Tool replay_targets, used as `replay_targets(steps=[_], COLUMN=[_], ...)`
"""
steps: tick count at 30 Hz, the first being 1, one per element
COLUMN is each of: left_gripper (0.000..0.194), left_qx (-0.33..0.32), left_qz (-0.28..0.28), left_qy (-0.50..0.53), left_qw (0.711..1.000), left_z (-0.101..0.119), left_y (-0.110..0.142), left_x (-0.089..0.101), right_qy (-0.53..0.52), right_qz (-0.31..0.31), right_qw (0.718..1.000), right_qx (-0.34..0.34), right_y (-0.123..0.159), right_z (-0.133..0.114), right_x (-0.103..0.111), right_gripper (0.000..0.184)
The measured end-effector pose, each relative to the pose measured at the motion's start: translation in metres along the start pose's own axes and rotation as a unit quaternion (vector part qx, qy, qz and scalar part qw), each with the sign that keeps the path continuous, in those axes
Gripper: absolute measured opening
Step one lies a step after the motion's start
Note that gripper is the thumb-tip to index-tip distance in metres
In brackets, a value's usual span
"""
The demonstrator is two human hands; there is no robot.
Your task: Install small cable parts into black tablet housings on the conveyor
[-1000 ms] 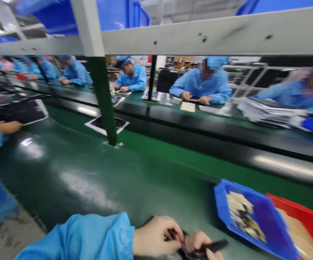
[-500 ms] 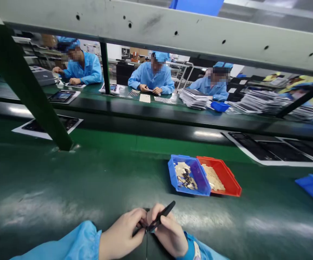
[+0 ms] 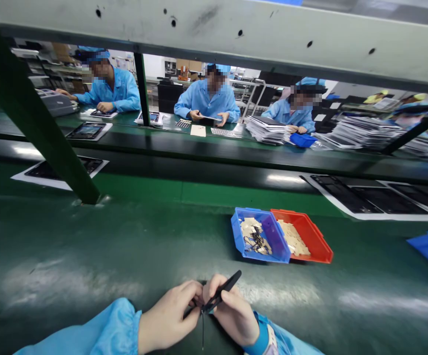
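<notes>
A pair of black tweezers (image 3: 222, 292) sits pinched in the right hand (image 3: 232, 315), its tips angled down to where both hands meet, and from that meeting point a thin dark strip (image 3: 202, 330) hangs straight down toward the near edge of the green bench (image 3: 88, 256). The left hand (image 3: 169, 318) has its fingertips closed on the top of that strip, just against the tweezer tips, so both hands are clenched on something small rather than lying slack. From here the strip looks feather-light and limp, the sort of part that would crease or tear if pulled hard; I'd judge it best taken at its very end with the tweezer points, and only lightly. The tweezers look stiff and slim, easy to hold at mid-length as they are now. Just beyond the hands stand a blue bin (image 3: 260, 241) of pale pieces and dark bits and, touching it, a red bin (image 3: 303, 241) of pale pieces. Further off, black panels on white sheets (image 3: 376, 202) lie on the belt, and people in blue coats (image 3: 208, 101) sit working at the opposite bench.
</notes>
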State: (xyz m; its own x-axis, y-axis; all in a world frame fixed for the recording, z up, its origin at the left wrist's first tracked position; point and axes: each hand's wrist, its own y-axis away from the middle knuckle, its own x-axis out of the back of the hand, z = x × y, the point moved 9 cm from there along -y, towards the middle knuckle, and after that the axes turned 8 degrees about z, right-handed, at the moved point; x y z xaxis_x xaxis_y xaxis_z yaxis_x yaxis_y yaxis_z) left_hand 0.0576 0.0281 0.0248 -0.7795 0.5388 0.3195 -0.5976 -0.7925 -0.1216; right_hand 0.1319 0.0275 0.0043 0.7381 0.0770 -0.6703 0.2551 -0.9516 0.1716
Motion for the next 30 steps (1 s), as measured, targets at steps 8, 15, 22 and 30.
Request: replay_targets(steps=[8, 15, 22, 30], left_gripper=[0.022, 0.024, 0.027, 0.027], left_qx=[0.000, -0.002, 0.005, 0.000], left_qz=[0.003, 0.002, -0.004, -0.005], left_qy=[-0.013, -0.008, -0.008, 0.001], left_qw=[1.000, 1.000, 1.000, 1.000], left_z=[-0.0035, -0.0029, -0.0026, -0.0045], left_y=[0.0002, 0.0006, 0.0003, -0.0002], left_x=[-0.0012, -0.0018, -0.0019, -0.0027], right_qy=[-0.014, -0.026, -0.029, -0.033], right_qz=[-0.007, -0.002, -0.009, -0.011], right_qw=[1.000, 1.000, 1.000, 0.999], right_qx=[0.002, 0.007, 0.007, 0.007], right_y=[-0.0005, 0.0007, 0.0009, -0.0002], right_z=[-0.0009, -0.0023, -0.0018, -0.0020], right_x=[-0.0015, -0.0028, -0.0028, -0.0029], right_gripper=[0.021, 0.020, 0.019, 0.019])
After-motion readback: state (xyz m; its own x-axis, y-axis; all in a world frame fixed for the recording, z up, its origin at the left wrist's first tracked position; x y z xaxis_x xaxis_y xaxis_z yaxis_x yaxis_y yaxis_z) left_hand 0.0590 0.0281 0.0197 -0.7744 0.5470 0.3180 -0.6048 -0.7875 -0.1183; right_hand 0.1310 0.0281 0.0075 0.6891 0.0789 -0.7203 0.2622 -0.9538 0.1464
